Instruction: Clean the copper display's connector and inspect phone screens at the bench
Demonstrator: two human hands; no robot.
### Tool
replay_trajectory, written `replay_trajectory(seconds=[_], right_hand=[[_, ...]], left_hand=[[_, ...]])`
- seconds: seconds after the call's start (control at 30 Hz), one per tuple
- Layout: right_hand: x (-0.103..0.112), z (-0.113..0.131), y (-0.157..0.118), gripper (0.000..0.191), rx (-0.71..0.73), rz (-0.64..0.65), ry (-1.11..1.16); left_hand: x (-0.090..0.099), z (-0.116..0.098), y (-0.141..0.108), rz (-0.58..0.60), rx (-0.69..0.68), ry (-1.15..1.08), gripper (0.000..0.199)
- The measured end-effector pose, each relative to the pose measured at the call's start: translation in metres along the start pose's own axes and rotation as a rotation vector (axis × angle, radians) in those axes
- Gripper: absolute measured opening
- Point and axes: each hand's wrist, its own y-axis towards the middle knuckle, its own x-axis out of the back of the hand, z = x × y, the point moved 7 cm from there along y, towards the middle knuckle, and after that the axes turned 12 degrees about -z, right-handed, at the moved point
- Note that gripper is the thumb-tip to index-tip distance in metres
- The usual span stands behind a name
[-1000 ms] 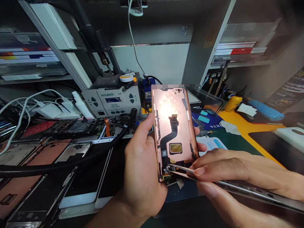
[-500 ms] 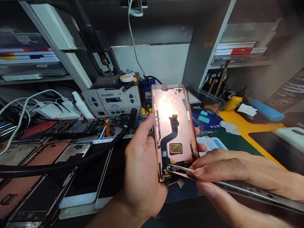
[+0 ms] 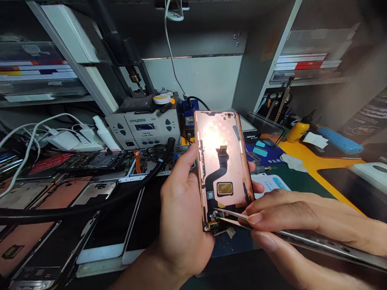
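A copper-coloured phone screen panel, its back towards me, is held upright in my left hand. My thumb lies along its left edge, and fingertips show past the right edge. A black flex cable runs down the panel beside a small gold window. Pinched between the thumb and fingers of my right hand is a pair of metal tweezers. The tips, slightly apart, lie over the black bottom end of the panel; whether they touch it I cannot tell.
Behind the panel stands a grey soldering station. A thick black hose crosses above several phone screens and panels at the left. White cables and chargers lie beyond them. A yellow bottle and a blue roll-shaped object are on the right.
Almost nothing differs. The whole view has shifted very slightly; both hands, the panel and the tweezers keep their places relative to one another.
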Motion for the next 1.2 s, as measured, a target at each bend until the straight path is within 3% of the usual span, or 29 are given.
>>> replay_trajectory(seconds=[0.43, 0.6, 0.8, 1.03, 1.2], right_hand=[[-0.0036, -0.0027, -0.0027, 0.017, 0.008, 0.045, 0.006], [-0.0016, -0.0012, -0.0034, 0.012, -0.008, -0.005, -0.015], [-0.0017, 0.0018, -0.0004, 0.023, -0.002, -0.007, 0.022], [0.0, -0.0024, -0.003, 0.004, -0.041, -0.013, -0.037], [-0.0007, 0.001, -0.002, 0.013, 0.002, -0.015, -0.022]], left_hand=[[-0.003, -0.0006, 0.0017, 0.023, -0.026, 0.018, 0.059], [-0.0032, 0.0005, 0.0006, 0.035, -0.018, 0.002, 0.058], [-0.0041, -0.0005, -0.0007, 0.047, -0.013, -0.013, 0.059], [-0.0055, -0.0005, 0.0016, 0.047, -0.017, -0.003, 0.059], [-0.004, -0.0014, 0.0009, 0.05, -0.032, -0.001, 0.058]])
